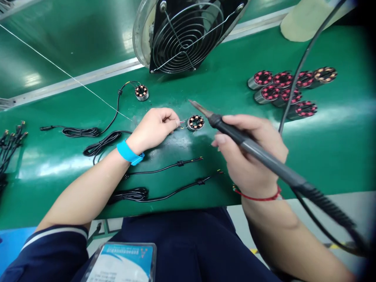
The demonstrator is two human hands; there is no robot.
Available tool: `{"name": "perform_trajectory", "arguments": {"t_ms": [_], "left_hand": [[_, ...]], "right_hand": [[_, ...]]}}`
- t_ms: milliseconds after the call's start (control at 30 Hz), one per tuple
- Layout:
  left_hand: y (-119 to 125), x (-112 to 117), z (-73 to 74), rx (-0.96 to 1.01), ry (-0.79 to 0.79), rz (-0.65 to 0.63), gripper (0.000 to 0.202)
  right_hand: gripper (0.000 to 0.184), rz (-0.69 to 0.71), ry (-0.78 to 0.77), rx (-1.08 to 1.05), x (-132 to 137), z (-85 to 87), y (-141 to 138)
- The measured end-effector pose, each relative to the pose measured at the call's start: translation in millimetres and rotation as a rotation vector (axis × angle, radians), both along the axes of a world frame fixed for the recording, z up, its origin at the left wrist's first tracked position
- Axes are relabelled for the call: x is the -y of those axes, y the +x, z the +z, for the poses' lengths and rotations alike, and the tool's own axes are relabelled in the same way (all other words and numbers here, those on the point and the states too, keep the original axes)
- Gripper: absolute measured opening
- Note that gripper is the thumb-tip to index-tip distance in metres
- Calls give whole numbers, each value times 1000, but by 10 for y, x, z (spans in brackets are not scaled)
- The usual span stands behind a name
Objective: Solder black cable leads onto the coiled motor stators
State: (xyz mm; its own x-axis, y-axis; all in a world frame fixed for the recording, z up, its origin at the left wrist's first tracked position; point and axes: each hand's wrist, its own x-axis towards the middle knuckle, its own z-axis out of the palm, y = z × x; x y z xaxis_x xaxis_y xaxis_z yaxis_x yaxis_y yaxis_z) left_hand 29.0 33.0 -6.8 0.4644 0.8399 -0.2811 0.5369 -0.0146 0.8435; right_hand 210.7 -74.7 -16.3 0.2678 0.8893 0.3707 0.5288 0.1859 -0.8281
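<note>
My left hand (158,127) pinches thin wire ends just left of a small round motor stator (195,123) with copper windings, which rests on the green bench. A turquoise band circles that wrist. In my right hand (252,152) is a soldering iron (261,156), held like a pen. Its tip (197,105) points left and hovers above the stator, apart from it. Behind my left hand, a second stator (141,92) is joined by wires to a coiled black cable (80,132). Another black cable coil (102,144) lies beside my left wrist.
A black fan with a wire guard (185,43) stands at the back. Several stators (282,79) are grouped at the right, behind the iron's hanging cord (296,74). Black cables (173,192) lie near the front edge; more (10,145) are bunched far left. A thread-like strand (70,76) slants down from upper left.
</note>
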Motion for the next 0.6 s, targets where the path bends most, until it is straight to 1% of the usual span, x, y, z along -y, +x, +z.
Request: {"name": "perform_trajectory", "arguments": {"t_ms": [100, 233, 400, 600], "left_hand": [[23, -3, 17, -7, -20, 15, 14], [44, -2, 30, -4, -13, 22, 15], [43, 2, 23, -6, 0, 27, 15], [53, 5, 5, 9, 25, 23, 15]], "right_hand": [[19, -70, 28, 6, 122, -164, 2], [18, -113, 31, 27, 139, -307, 49], [20, -132, 118, 15, 76, -353, 72], [19, -103, 101, 13, 88, -342, 48]]}}
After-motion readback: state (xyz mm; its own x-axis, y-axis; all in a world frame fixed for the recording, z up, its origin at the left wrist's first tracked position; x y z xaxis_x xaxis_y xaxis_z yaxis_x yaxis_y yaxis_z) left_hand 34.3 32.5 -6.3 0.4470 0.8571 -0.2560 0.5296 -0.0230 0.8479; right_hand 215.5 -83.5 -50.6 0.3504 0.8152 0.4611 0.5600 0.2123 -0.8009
